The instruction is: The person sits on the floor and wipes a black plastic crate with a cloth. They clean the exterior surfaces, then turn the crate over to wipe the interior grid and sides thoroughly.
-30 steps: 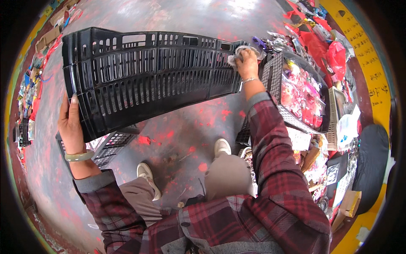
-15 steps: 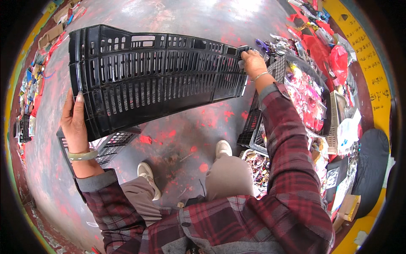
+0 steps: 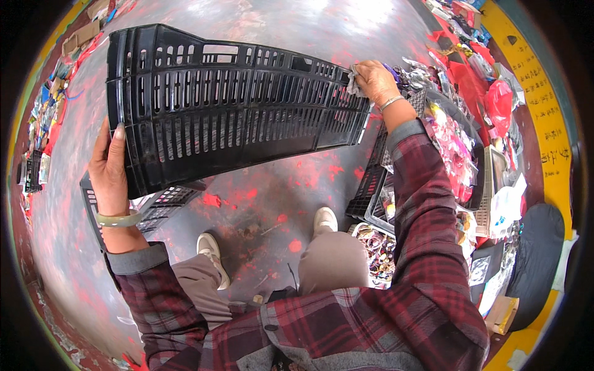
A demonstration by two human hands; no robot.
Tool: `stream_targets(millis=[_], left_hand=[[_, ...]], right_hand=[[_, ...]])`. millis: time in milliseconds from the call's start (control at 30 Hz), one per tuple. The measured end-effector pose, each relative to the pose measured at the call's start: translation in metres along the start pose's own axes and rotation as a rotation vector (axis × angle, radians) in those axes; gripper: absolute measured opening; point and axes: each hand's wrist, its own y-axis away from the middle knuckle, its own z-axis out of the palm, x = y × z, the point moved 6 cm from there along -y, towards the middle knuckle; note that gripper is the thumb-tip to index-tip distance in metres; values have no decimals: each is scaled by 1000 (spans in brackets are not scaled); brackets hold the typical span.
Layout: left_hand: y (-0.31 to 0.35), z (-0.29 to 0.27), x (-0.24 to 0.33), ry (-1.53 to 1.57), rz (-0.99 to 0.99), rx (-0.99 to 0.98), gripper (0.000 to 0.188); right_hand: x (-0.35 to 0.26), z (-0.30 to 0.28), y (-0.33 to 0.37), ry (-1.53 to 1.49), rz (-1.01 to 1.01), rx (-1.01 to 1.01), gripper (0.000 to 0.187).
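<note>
A black slotted plastic crate [image 3: 244,111] is held up in front of me, tipped so that one long slotted side faces me. My left hand [image 3: 110,164] grips its left end, thumb on the near side and the other fingers partly hidden behind the rim. At the upper right corner, my right hand [image 3: 375,82] is closed around a crumpled grey rag [image 3: 354,85], which touches the crate's edge. Beneath the raised crate's left end, another dark crate [image 3: 166,213] stands on the floor, partly covered from view.
To my right are a black crate [image 3: 366,188], a basket of small colourful pieces [image 3: 377,255] and heaps of packaged goods [image 3: 448,148]. More goods [image 3: 49,117] line the far left edge. Red patches mark the grey floor [image 3: 260,216].
My right hand has shifted slightly up and right, and the grey rag in it shows more. The crate has tilted slightly, its left end still in my left hand.
</note>
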Motion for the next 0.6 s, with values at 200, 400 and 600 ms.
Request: stream_targets(millis=[200, 400, 600], left_hand=[[1, 0, 0, 31, 8, 14, 44], [1, 1, 1, 66, 18, 0, 44], [0, 3, 2, 83, 38, -18, 43]], right_hand=[[-12, -1, -14, 199, -115, -138, 16], [-19, -5, -21, 173, -163, -76, 16], [-51, -22, -40, 133, -271, 38, 18]])
